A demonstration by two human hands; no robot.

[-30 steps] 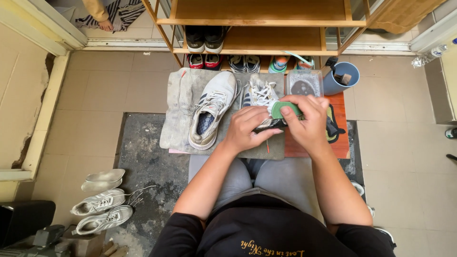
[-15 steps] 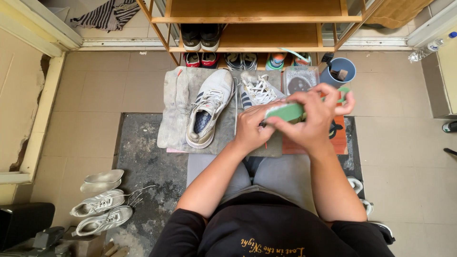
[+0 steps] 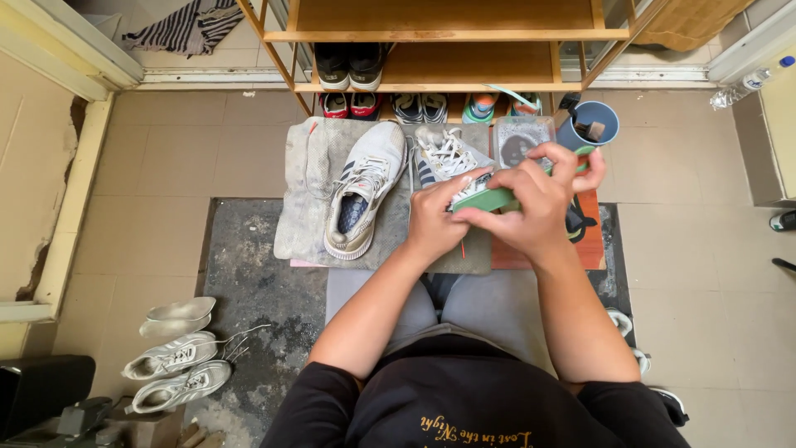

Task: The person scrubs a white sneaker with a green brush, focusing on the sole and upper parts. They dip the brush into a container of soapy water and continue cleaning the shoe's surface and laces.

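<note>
Both my hands meet over a small green round tin (image 3: 489, 199) held in front of me. My left hand (image 3: 435, 220) grips its near side with the fingers on top of it. My right hand (image 3: 539, 199) wraps over its right side, fingers curled across the lid. Below and to the left, a worn grey-white sneaker (image 3: 361, 191) lies on a dirty grey cloth (image 3: 311, 166). A second white sneaker (image 3: 444, 153) with laces sits just beyond my left hand.
A blue cup (image 3: 589, 124) holding a brush stands at the right by an orange mat (image 3: 580, 241). A wooden shoe rack (image 3: 448, 50) with several shoes is ahead. More white sneakers (image 3: 174, 373) and an insole (image 3: 178, 311) lie at the lower left on a dark floor mat (image 3: 249, 282).
Both hands have lifted the green tin up and slightly right, closer to the cup. My right hand's fingers now curl further over the lid.
</note>
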